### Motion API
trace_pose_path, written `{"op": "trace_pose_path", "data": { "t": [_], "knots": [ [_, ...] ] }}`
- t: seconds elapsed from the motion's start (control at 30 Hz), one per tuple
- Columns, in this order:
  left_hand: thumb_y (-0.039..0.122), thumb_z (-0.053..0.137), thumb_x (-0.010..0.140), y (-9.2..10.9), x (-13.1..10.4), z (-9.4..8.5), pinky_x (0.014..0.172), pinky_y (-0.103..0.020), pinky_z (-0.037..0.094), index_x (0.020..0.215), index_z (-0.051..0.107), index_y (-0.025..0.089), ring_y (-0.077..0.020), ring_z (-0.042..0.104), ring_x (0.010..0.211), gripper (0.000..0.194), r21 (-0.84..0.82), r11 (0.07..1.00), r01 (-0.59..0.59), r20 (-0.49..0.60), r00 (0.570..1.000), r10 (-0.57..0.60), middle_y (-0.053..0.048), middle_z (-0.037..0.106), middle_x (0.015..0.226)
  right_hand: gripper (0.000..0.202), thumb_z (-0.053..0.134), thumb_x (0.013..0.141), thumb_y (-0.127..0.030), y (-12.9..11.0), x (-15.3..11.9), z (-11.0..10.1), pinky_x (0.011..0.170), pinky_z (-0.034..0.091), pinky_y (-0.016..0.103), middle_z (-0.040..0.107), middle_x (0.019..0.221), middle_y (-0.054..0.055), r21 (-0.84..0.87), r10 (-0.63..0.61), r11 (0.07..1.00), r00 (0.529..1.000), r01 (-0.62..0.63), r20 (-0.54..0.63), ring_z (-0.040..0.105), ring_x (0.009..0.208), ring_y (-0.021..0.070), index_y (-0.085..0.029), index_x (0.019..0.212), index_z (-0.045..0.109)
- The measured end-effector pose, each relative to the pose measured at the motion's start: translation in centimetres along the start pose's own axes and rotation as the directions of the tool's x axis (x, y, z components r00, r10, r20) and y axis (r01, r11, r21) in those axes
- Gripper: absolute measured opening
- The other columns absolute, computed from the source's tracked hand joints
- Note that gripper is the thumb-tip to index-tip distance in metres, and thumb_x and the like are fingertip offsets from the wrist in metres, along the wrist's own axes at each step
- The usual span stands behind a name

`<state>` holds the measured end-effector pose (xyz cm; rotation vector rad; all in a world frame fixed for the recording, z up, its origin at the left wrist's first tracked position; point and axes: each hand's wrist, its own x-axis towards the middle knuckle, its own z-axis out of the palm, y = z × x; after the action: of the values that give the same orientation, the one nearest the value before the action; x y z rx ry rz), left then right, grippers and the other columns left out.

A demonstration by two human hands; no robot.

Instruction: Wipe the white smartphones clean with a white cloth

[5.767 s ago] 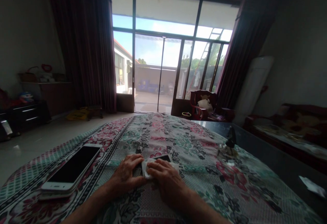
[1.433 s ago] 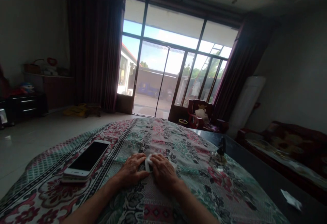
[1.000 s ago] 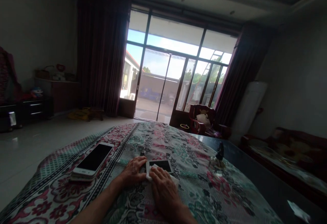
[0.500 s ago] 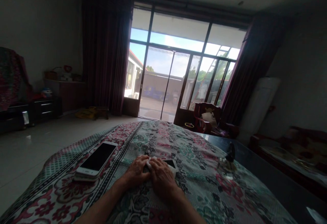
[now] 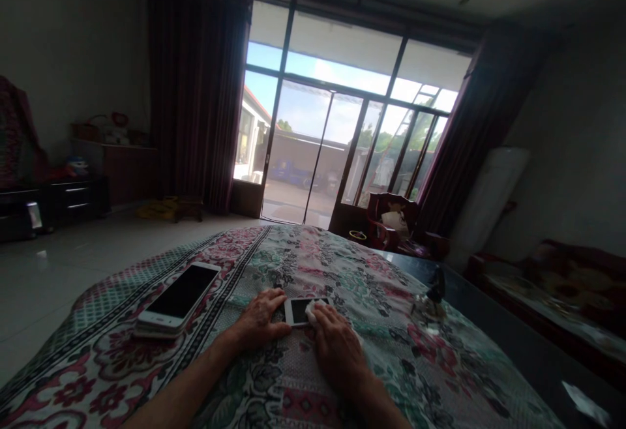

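A small white smartphone (image 5: pixel 295 312) with a dark screen lies crosswise on the patterned cloth. My left hand (image 5: pixel 261 319) holds its left end, fingers at the upper corner and thumb by the lower edge. In my right hand (image 5: pixel 337 344) is a crumpled white wipe (image 5: pixel 311 313), pressed on the right part of the screen; whether it is tissue or fabric I cannot tell. The fingers are bent over it and hide much of it. To the left, a larger white smartphone (image 5: pixel 183 295) lies face up on top of another flat, pale thing.
The flowered tablecloth (image 5: pixel 352 272) covers the surface under my hands. A glass object with a dark top (image 5: pixel 433 302) stands at the right, near a dark tabletop edge (image 5: pixel 479 311). Beyond are a wooden armchair (image 5: pixel 391 223) and glass doors (image 5: pixel 313 155).
My right hand has slid right with the wipe, away from my left hand, uncovering the left part of the small phone. My left hand stays at about the same place. The view has shifted slightly.
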<state>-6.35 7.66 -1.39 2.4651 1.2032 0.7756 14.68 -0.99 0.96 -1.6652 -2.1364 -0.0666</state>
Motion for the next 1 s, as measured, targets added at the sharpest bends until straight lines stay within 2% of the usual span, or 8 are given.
{"op": "trace_pose_path", "data": {
  "t": [0.07, 0.17, 0.33, 0.47, 0.73, 1.0],
  "knots": [
    [0.039, 0.068, 0.071, 0.2, 0.0, -0.1, 0.111, -0.041, 0.033, 0.125, 0.058, 0.017, -0.0281, 0.044, 0.13, 0.059, -0.002, 1.0, 0.002, -0.002, 1.0, -0.002, -0.011, 0.053, 0.138, 0.043, 0.037, 0.091, -0.02, 0.1, 0.6, 0.1, 0.11, 0.032, 0.043, 0.052, 0.137, 0.009, -0.027, 0.065, 0.998, 0.998, -0.065, -0.018, 0.043, 0.131, 0.0235, -0.019, 0.129, 0.055],
    [0.039, 0.068, 0.071, 0.4, 0.0, -0.2, 0.11, -0.041, 0.034, 0.124, 0.059, 0.018, -0.0282, 0.045, 0.129, 0.057, -0.002, 1.0, 0.0, 0.0, 1.0, 0.0, -0.012, 0.054, 0.137, 0.042, 0.036, 0.092, -0.022, -0.9, 1.7, 0.4, 0.111, 0.031, 0.044, 0.051, 0.138, 0.01, -0.033, 0.098, 0.995, 0.995, -0.098, -0.005, 0.041, 0.132, 0.025, -0.017, 0.129, 0.056],
    [0.048, 0.067, 0.072, 0.4, 0.0, 0.1, 0.11, -0.042, 0.034, 0.127, 0.056, 0.024, -0.0281, 0.045, 0.129, 0.061, 0.024, 1.0, 0.003, -0.02, 1.0, -0.003, -0.008, 0.055, 0.137, 0.041, 0.036, 0.094, -0.025, -3.0, 2.9, 1.5, 0.112, 0.029, 0.043, 0.05, 0.139, 0.007, 0.03, 0.059, 0.998, 0.998, -0.06, 0.026, 0.04, 0.132, 0.0233, -0.021, 0.129, 0.056],
    [0.055, 0.064, 0.075, 0.2, -0.1, 0.1, 0.11, -0.041, 0.034, 0.128, 0.056, 0.026, -0.0279, 0.045, 0.13, 0.061, 0.033, 0.999, 0.006, -0.005, 1.0, -0.006, -0.008, 0.054, 0.138, 0.041, 0.036, 0.094, -0.026, -3.5, 2.9, 2.1, 0.112, 0.028, 0.042, 0.051, 0.139, 0.003, 0.072, 0.033, 0.997, 0.999, -0.035, 0.017, 0.04, 0.132, 0.0226, -0.023, 0.13, 0.055],
    [0.046, 0.065, 0.076, 0.3, -0.1, -0.2, 0.111, -0.043, 0.033, 0.126, 0.058, 0.023, -0.0286, 0.042, 0.132, 0.055, 0.048, 0.999, 0.018, 0.031, 0.999, -0.019, -0.009, 0.052, 0.14, 0.039, 0.035, 0.094, -0.027, -2.6, 2.5, 1.9, 0.111, 0.03, 0.043, 0.053, 0.136, 0.005, 0.07, 0.139, 0.989, 0.988, -0.134, -0.069, 0.041, 0.132, 0.0232, -0.022, 0.125, 0.059],
    [0.044, 0.066, 0.075, 0.4, 0.0, -0.5, 0.112, -0.041, 0.032, 0.128, 0.056, 0.019, -0.0281, 0.041, 0.134, 0.06, 0.046, 0.998, 0.032, 0.062, 0.997, -0.034, -0.011, 0.05, 0.142, 0.041, 0.043, 0.088, -0.023, -0.7, 2.3, 0.4, 0.108, 0.032, 0.045, 0.052, 0.136, 0.013, -0.04, 0.283, 0.958, 0.957, -0.286, -0.063, 0.043, 0.13, 0.0287, -0.015, 0.125, 0.059]
  ]
}}
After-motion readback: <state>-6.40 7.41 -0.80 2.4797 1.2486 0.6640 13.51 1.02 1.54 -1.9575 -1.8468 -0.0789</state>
